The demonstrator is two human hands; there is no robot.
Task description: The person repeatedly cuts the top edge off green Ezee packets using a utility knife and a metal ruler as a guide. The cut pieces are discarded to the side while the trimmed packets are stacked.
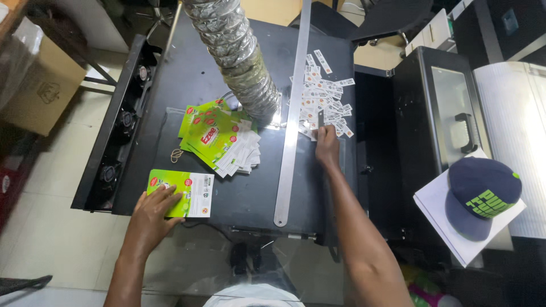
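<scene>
My left hand (154,211) lies flat on a green and white printed card (190,194) at the near left of the black worktable (227,68). My right hand (326,146) reaches across a long metal ruler (291,122) and pinches a small white strip at the near edge of a scattered pile of small white labels (322,98). Between my hands lies a fanned stack of green printed cards (219,139).
A silver flexible duct (236,54) comes down over the table's middle. A rubber band (177,153) lies left of the stack. A black machine with a handle (449,108) stands to the right, with a dark cap (482,194) on white paper. A cardboard box (42,85) is far left.
</scene>
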